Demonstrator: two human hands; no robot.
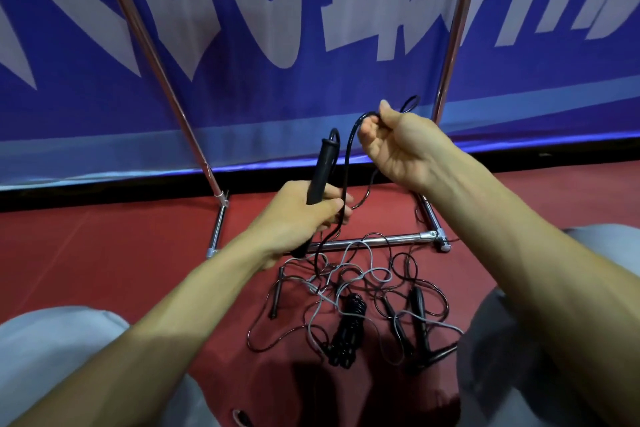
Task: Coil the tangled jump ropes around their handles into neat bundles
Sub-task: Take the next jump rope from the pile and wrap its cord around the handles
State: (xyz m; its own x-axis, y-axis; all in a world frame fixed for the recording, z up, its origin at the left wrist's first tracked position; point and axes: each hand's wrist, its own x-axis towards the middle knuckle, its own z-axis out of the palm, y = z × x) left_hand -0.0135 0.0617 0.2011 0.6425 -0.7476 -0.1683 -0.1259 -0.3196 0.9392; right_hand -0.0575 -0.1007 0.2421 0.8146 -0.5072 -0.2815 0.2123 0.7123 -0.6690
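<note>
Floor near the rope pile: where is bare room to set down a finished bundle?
Bare red floor lies left of the tangled ropes, between the chrome stand's left foot and the left knee. Between the knees it is crowded: loose ropes, handles and one coiled bundle. Behind the chrome crossbar the held black rope trails.

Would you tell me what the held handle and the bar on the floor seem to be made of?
The black handle looks like matte foam or rubber: its surface is dull, without glare. The floor bar looks like polished, probably chromed metal: it shows bright, mirror-like highlights.
</note>
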